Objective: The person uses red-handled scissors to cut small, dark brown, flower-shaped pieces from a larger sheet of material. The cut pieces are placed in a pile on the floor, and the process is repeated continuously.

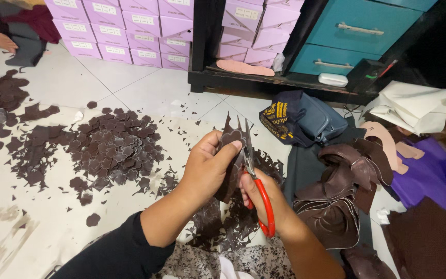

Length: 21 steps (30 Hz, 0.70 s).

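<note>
From the head camera, the left hand (210, 165) pinches a small dark brown leather piece (232, 138) between thumb and fingertips, holding it up in front of the chest, just above the right hand (259, 199). The right hand is closed through the loops of red-handled scissors (256, 188), whose blades point up and touch the piece's edge; jagged offcut points stick up above the fingers. The piece looks thin, light and floppy, likely to bend wherever it is unsupported, so a pinch close to the cut line, as the thumb has it now, seems the firmest hold; the smooth face may slip under a loose grip. To the left of the left hand, a heap of cut brown petal shapes (114, 150) lies on the white tiled floor (42, 206) among scattered scraps. To the right of the right hand rests a stack of larger brown leather sheets (336, 196). Beyond the hands stand lilac boxes (145, 36) and a dark blue bag (300, 119).
</note>
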{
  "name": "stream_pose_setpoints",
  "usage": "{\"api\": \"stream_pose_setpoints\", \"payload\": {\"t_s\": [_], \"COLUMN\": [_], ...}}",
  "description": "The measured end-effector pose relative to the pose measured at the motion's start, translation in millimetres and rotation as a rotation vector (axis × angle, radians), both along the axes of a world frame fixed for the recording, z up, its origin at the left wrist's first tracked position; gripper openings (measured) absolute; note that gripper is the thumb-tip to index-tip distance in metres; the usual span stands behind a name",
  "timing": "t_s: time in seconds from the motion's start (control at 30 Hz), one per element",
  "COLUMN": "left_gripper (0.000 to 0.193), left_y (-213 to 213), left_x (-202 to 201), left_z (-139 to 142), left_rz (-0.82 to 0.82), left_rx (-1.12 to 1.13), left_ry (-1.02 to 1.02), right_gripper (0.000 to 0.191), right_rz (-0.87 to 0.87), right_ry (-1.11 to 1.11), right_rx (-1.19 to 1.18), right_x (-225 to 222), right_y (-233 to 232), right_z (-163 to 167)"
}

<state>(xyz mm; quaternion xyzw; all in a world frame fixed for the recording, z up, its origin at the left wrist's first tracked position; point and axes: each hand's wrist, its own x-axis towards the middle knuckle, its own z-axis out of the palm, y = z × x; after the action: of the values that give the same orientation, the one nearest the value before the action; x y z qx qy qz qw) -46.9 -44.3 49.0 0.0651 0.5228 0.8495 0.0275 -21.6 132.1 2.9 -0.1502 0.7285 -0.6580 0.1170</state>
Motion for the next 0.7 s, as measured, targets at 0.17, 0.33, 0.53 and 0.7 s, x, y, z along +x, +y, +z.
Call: {"api": "stream_pose_setpoints", "payload": {"t_s": [0.17,0.33,0.53,0.7], "left_gripper": [0.009,0.009,0.011,0.018], "left_y": [2,1,-3,-7], "left_x": [-1,-1,-4,-7], "left_z": [1,2,3,3], "left_rz": [0.007,0.010,-0.002,-0.011], "left_rx": [0.032,0.044,0.021,-0.013], "left_ry": [-0.020,-0.030,0.011,0.039], "right_gripper": [0.040,0.041,0.039,0.041], "right_rz": [0.007,0.010,0.013,0.031], "right_ry": [-0.028,-0.045,-0.069,-0.117], "right_rx": [-0.057,-0.074,-0.088,-0.074], "right_x": [2,1,-2,-3], "right_y": [0,2,7,14], "right_z": [5,6,5,10]}}
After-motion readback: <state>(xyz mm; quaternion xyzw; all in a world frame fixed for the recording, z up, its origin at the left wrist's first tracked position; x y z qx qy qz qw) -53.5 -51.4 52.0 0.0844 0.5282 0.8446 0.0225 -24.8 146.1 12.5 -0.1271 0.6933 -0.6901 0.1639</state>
